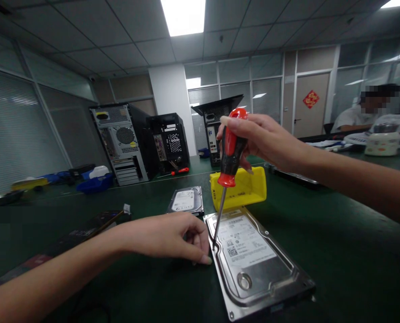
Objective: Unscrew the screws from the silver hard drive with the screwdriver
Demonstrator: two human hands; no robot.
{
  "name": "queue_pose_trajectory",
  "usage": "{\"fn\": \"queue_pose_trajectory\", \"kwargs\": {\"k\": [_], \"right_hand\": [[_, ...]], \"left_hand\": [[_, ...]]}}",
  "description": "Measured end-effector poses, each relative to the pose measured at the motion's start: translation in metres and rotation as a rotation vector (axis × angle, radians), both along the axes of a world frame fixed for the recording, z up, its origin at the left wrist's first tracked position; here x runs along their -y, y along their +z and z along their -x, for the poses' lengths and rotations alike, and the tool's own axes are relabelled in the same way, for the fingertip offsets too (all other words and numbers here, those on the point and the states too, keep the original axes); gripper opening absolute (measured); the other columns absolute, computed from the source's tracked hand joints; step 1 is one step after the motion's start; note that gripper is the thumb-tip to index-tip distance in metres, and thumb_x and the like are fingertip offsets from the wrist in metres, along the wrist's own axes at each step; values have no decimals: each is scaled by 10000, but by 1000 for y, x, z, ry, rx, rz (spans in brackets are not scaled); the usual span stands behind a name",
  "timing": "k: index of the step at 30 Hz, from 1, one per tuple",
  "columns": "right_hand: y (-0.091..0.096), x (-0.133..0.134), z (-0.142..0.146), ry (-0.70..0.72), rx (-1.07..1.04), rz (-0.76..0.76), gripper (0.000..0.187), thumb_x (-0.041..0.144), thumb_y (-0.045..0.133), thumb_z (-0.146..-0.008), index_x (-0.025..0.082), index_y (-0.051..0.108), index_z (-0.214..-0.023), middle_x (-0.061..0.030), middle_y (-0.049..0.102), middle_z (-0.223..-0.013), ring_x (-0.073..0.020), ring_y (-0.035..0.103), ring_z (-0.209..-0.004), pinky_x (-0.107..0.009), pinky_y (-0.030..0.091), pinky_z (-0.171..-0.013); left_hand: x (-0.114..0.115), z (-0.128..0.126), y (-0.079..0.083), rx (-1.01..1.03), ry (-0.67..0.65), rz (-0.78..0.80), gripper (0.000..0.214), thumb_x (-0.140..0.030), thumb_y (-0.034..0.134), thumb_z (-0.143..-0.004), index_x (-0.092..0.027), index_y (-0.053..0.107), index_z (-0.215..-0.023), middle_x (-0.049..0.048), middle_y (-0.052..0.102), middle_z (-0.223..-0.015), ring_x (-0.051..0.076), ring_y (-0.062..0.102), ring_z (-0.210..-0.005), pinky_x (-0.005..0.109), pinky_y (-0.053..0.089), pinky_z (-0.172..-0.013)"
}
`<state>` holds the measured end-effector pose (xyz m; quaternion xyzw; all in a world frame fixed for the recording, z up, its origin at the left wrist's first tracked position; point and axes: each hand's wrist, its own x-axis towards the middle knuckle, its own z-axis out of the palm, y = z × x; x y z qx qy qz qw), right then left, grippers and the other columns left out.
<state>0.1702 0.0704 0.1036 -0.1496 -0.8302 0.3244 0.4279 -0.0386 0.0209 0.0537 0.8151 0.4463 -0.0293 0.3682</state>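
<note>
A red and black screwdriver [227, 154] is held upright, slightly tilted, in my right hand [253, 134], its fingers closed round the handle. The shaft points down to a screw spot on the left edge of a silver hard drive [253, 251], which lies label up on the table. My left hand [186, 237] is closed with curled fingers, its thumb and fingertips against the drive's left edge. Just behind the drive is a yellow plastic bin [257, 186], tipped toward me, with a few small dark bits inside. A second hard drive [188, 199] lies behind my left hand.
Computer cases [125, 143] stand along the back, with another screwdriver [179, 171] before them. Blue trays [95, 183] sit at the left. A dark flat board-like item [85, 231] lies beyond my left forearm. A person [371, 107] sits at the far right.
</note>
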Motion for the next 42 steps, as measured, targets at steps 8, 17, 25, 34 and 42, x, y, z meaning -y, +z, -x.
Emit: {"fn": "queue_pose_trajectory", "kwargs": {"k": [8,17,25,34,42], "right_hand": [[0,-1,-2,35,15,-27,420,517,412,-843,104,477,-805,-9,569,-625,-28,527,-450,-126,420,-391],[-1,-1,0,33,16,-39,415,523,413,-844,110,454,-865,-3,582,-622,-10,504,-428,-110,399,-386],[-1,-2,-1,54,17,-62,408,517,402,-851,112,450,-873,2,577,-638,-6,504,-431,-107,396,-388],[0,-3,2,122,22,-129,416,513,387,-859,102,438,-901,18,539,-666,10,481,-435,-98,373,-382],[6,5,0,122,74,-287,408,409,391,-880,134,325,-1174,55,494,-742,49,509,-566,-15,370,-498]], "left_hand": [[-7,6,3,8,17,-228,286,-389,691,-774,-167,618,-939,-13,560,-837,138,516,-760,228,398,-628],[-12,6,-1,73,-43,-194,265,-352,693,-780,-192,660,-988,-18,493,-834,136,477,-791,229,400,-664],[-10,6,-1,53,-54,-182,260,-358,690,-783,-189,673,-980,-22,472,-804,133,472,-770,227,384,-645],[-14,7,-5,78,-42,-162,250,-345,689,-785,-185,675,-977,-29,452,-759,126,456,-723,215,359,-599],[-15,7,-6,93,-39,-147,235,-324,676,-790,-162,676,-960,-24,465,-759,119,457,-694,209,364,-579]]}}
